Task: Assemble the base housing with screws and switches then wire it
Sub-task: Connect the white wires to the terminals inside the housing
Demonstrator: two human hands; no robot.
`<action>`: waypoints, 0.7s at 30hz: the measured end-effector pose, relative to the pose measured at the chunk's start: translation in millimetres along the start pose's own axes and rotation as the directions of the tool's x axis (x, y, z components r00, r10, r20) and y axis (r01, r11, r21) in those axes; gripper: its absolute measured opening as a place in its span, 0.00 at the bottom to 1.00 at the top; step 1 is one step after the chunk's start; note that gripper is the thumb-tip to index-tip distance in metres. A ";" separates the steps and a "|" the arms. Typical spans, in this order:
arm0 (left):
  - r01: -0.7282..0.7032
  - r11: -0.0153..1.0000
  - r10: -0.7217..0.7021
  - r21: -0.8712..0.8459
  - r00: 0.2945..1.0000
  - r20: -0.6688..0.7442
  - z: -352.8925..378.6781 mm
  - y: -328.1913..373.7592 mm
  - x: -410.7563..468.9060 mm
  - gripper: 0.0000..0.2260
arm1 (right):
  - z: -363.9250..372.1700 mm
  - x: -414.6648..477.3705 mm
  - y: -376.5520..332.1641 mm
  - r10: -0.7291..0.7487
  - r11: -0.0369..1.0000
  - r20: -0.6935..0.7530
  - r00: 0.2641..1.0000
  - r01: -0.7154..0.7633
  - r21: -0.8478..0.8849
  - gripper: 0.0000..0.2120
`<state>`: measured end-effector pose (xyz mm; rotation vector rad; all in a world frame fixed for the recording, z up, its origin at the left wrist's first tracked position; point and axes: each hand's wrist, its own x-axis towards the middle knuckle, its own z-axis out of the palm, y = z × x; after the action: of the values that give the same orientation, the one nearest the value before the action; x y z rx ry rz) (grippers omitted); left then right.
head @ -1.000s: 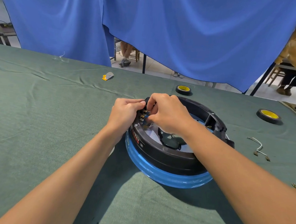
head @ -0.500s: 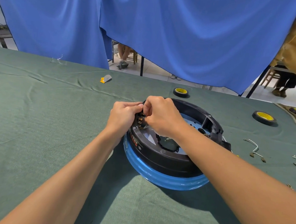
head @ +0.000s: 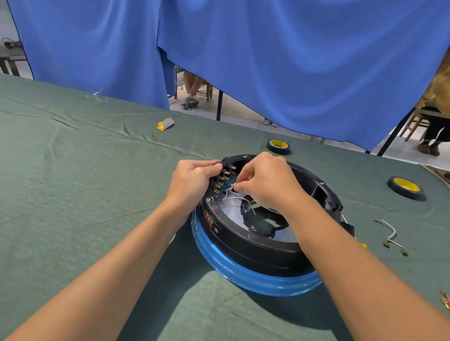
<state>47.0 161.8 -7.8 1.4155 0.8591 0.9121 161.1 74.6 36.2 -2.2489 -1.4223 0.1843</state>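
Here, white wire point(head: 234, 188) pinched in right fingers point(head: 240, 189)

Base housing point(head: 254, 240), black ring on blue rim, sits on green cloth point(head: 59, 186). Left hand point(head: 191, 181) grips its outer wall; right hand point(head: 268, 183) pinches white wire point(head: 229, 189) beside brass terminals point(head: 222, 179).

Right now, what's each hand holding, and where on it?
Right hand pinches a thin white wire near its end, by the switch terminals. Left hand has its grip on the black housing rim beside them.
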 end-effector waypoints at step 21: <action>0.017 1.000 -0.017 0.003 1.000 0.003 -0.3 -1.1 1.5 0.08 | 8.8 3.8 -13.0 0.155 0.975 0.070 0.985 -0.164 0.151 0.05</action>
<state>47.3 163.4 -8.8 1.4094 0.8694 0.8962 149.1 85.3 34.9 -2.2421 -1.2101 0.4027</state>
